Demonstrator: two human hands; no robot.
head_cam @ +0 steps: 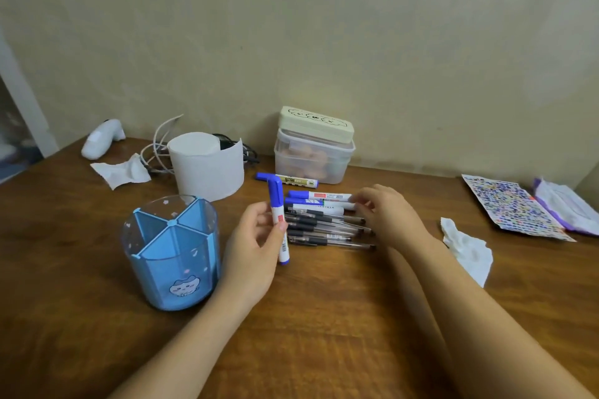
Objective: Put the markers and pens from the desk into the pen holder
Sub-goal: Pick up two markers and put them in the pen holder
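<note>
A blue pen holder (pixel 175 253) with divided compartments stands on the wooden desk at the left, with nothing visible inside. My left hand (pixel 256 249) holds a white marker with a blue cap (pixel 277 210) upright, just right of the holder. A pile of markers (pixel 319 199) and black-grip pens (pixel 327 230) lies in the middle of the desk. My right hand (pixel 385 214) rests over the right end of that pile, fingertips touching a marker. One more blue-capped marker (pixel 287 180) lies apart, farther back.
A toilet paper roll (pixel 207 165) stands behind the holder, with cables beside it. A lidded plastic box (pixel 312 152) sits at the wall. Crumpled tissues (pixel 466 249) lie right and back left. A patterned sheet (pixel 512 207) lies at far right.
</note>
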